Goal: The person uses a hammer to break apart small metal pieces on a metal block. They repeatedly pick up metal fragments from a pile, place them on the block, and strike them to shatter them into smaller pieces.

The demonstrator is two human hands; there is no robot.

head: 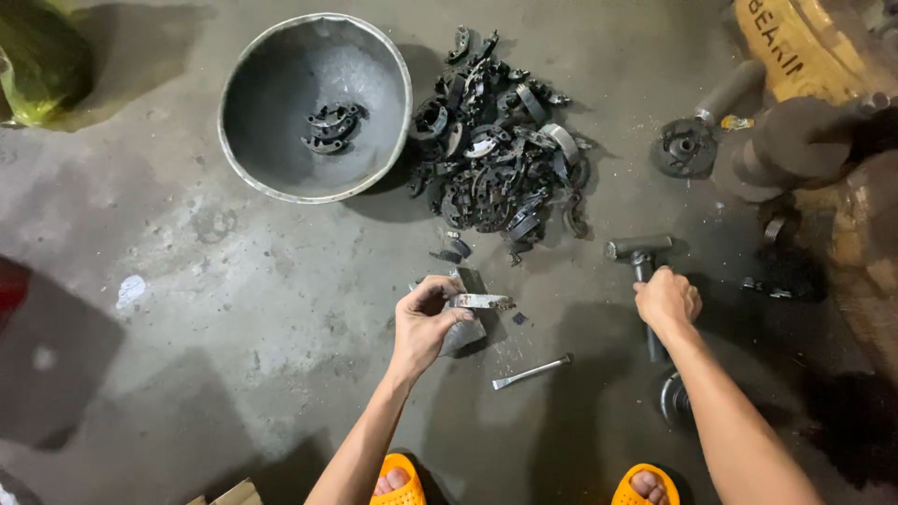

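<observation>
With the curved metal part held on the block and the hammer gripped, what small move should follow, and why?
Probably a short hammer blow onto the curved metal part. The left hand steadies it on the small block, while the right hand grips the hammer handle, its head lying on the concrete floor off to the side, not yet raised.
</observation>
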